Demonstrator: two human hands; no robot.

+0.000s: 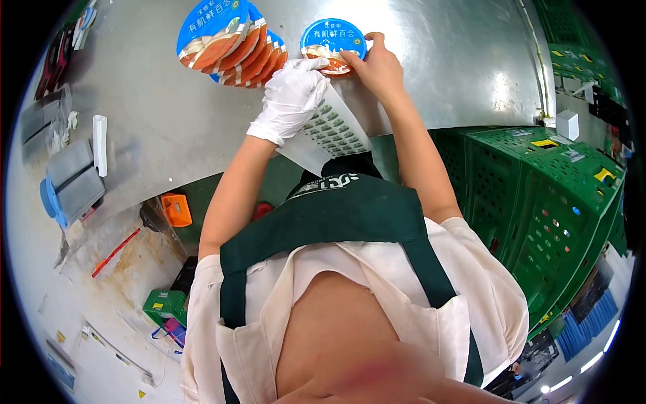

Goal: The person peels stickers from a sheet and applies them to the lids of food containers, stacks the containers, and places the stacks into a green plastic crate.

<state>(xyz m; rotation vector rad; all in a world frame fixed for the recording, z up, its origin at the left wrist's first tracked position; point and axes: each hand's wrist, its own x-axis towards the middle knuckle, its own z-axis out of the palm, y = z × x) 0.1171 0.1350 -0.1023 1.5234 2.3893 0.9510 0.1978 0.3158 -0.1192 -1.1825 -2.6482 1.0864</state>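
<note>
A round blue-and-orange printed pack point(332, 42) with Chinese lettering lies on the metal table. My right hand point(380, 66) is bare and grips the pack's right side, thumb on its face and fingers around the far edge. At the lower left edge of the same pack is my left hand point(291, 97), in a white glove, its fingers closed around a sheet of small green-printed stickers point(336, 129). The sheet hangs down over the table's near edge. Left of my gloved hand, several similar printed packs point(214, 34) lie fanned out in an overlapping stack.
Green plastic crates point(531, 202) stand stacked to the right, against the metal table point(464, 74). At the left are grey-blue trays point(74, 178) and a white strip-like object point(99, 145). An orange basket point(176, 210) sits below the table's near edge.
</note>
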